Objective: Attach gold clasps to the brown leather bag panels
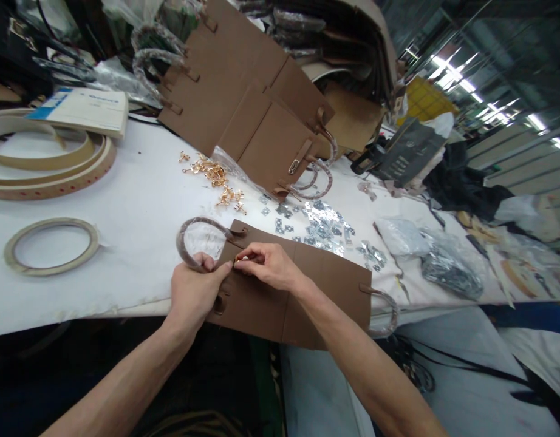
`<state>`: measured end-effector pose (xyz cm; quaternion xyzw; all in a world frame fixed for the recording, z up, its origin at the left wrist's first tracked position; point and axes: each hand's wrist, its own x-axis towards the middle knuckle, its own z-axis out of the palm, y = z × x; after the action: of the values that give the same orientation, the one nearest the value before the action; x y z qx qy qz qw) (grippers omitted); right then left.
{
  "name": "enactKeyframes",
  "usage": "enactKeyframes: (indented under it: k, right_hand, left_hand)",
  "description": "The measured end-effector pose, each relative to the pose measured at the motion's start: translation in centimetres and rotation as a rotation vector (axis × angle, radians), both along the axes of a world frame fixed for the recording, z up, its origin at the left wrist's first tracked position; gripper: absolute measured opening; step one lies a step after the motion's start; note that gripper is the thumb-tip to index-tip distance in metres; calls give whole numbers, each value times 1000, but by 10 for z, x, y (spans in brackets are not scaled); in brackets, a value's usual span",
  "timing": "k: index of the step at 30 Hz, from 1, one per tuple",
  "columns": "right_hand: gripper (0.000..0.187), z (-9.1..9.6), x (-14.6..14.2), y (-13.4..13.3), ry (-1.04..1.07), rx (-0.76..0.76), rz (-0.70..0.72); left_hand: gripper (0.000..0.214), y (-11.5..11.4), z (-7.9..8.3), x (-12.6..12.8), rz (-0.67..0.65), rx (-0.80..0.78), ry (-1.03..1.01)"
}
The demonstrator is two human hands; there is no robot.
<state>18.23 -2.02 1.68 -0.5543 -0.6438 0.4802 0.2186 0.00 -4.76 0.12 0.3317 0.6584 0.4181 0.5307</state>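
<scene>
A brown bag panel (pixel 302 291) with plastic-wrapped handles lies across the front of the table, its near edge overhanging. My left hand (pixel 194 290) is closed on the panel's left end, beside the wrapped left handle (pixel 185 240); its thumb presses on the brown surface. With fingertips pinched together, my right hand (pixel 271 265) holds a small gold-coloured fitting (pixel 238 260) against the panel, close to my left thumb. The fingers cover most of that fitting. Farther back lie loose gold-coloured fittings (pixel 214 173) and a scatter of flat silver metal plates (pixel 323 224).
Behind stands a stack of brown bag panels (pixel 243 91) with wrapped handles. To the left are a tape roll (pixel 16 261), coiled strips (pixel 56 187) and a pad (pixel 93 109). Plastic-wrapped packets (pixel 448 261) lie on the right. The table's front edge runs below my hands.
</scene>
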Motion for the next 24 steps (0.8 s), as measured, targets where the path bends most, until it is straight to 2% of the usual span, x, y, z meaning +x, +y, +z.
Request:
enactKeyframes:
  k: [4,7,11,19,24]
  right_hand:
    - [23,-3,0,-5,-20,53,-21]
    - [21,-4,-2,-7,-41,79,-41]
    - [16,0,-9,-7,-106,125,-26]
    - [8,11,-27,-12,-375,275,16]
    - [12,15,-31,-23,-349,362,67]
  left_hand:
    - [39,-5,2,0,-95,76,319]
    - [30,-6,5,-2,-141,124,389]
    - [22,-8,0,-8,-161,156,325]
    - [26,-12,-9,-13,-124,193,115]
    - [36,-8,-1,-15,-2,60,-131]
